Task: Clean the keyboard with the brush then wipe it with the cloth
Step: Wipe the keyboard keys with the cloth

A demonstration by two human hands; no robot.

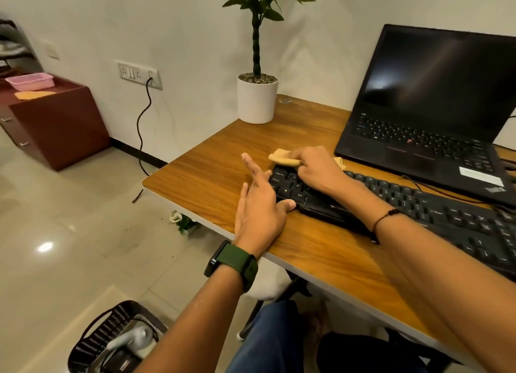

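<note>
A black keyboard [435, 208] lies diagonally on the wooden desk [212, 177], in front of a laptop. My right hand [315, 167] grips a yellow cloth [282, 158] and presses it onto the keyboard's far left corner. My left hand [259, 202] lies flat at the keyboard's left end, fingers straight, with the thumb against its front edge. No brush shows on the desk.
An open black laptop [435, 116] stands behind the keyboard. A potted plant in a white pot [257, 99] occupies the desk's back corner. On the floor to the left sit a dark basket [111, 342] and a brown cabinet [55, 124] holding a pink tray [30, 81].
</note>
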